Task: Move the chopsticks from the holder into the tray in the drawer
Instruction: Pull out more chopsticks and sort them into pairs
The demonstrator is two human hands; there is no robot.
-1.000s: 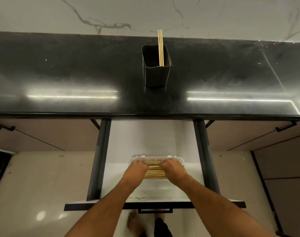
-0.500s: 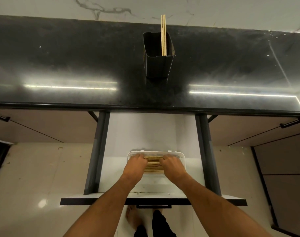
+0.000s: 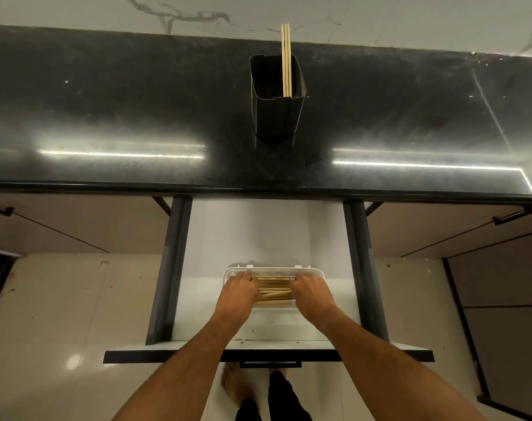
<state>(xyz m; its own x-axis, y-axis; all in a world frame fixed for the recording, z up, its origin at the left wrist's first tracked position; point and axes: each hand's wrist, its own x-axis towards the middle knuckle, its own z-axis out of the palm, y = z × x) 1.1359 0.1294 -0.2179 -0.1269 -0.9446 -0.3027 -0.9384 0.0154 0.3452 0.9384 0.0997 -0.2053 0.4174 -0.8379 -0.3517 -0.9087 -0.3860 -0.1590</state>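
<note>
1. Head view: left hand and right hand pressed down, fingers curled, on chopsticks lying in the white tray inside the open drawer.
2. A few chopsticks in the holder stood upright in the black holder on the counter.

A black countertop carries 1 dark holder standing upright, while below it the open drawer with its white floor bears 1 clear tray.
</note>
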